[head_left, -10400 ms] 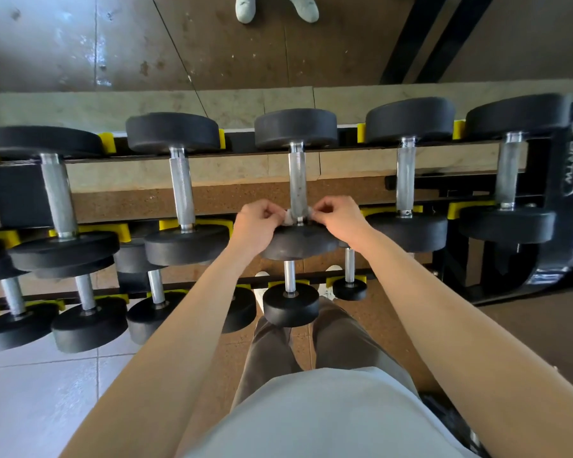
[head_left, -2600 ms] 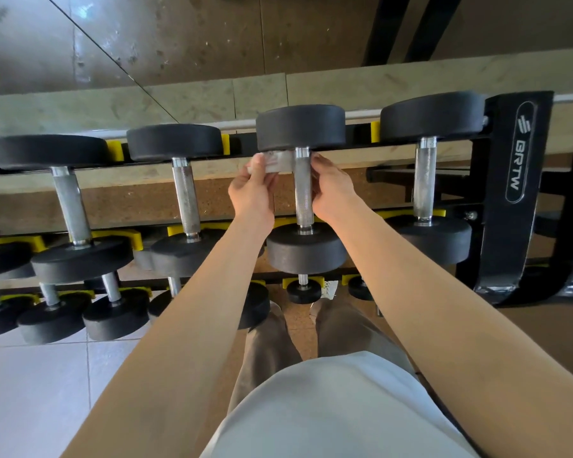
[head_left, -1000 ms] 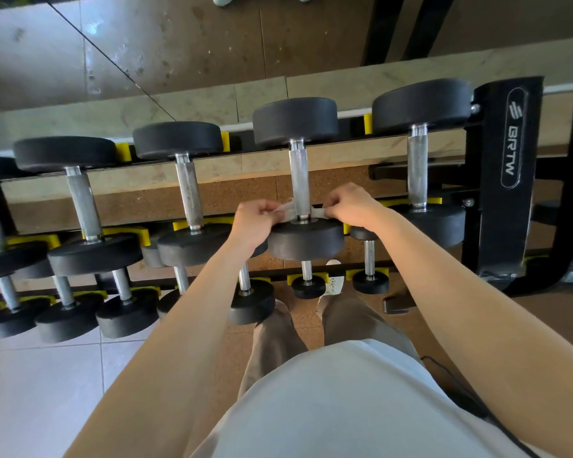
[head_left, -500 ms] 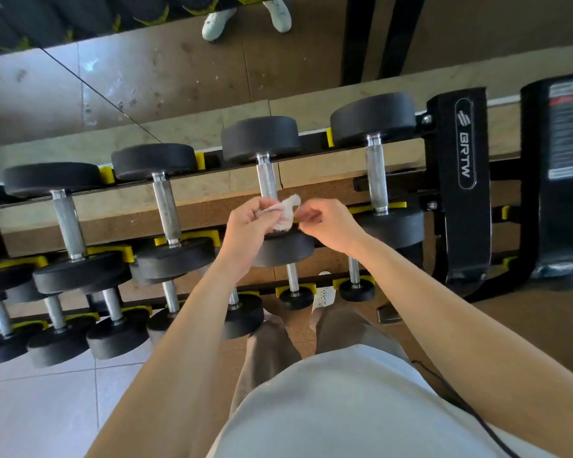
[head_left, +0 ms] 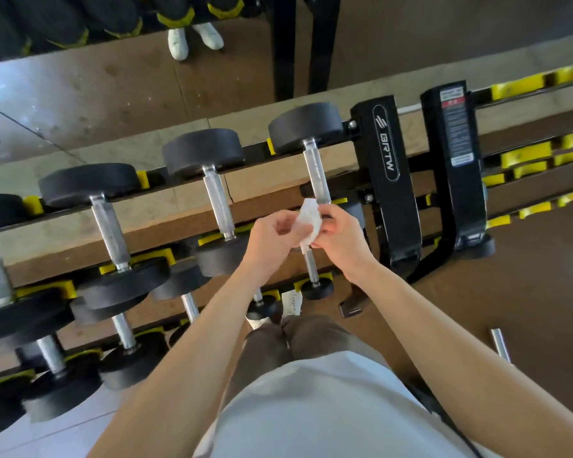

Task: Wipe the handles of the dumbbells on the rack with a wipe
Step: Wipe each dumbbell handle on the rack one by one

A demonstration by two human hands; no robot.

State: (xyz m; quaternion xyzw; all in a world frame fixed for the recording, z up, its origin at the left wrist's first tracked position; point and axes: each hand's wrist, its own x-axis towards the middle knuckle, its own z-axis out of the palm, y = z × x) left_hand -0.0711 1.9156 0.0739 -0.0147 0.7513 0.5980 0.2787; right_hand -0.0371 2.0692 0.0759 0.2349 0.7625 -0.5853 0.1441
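Shifted rightward, the left hand (head_left: 272, 242) and right hand (head_left: 341, 246) now pinch the wipe (head_left: 310, 223) between curled fingers (head_left: 328, 223), at six o'clock of the end dumbbell's handle (head_left: 316, 175) on the rack (head_left: 386, 180).

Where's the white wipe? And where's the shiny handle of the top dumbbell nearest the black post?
wipe (head_left: 310, 223): head view, middle of the crumpled white sheet.
dumbbell handle (head_left: 316, 176): head view, halfway along the bare metal bar.

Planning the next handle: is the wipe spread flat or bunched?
Bunched up: the wipe is crumpled, pinched between left hand and right hand.
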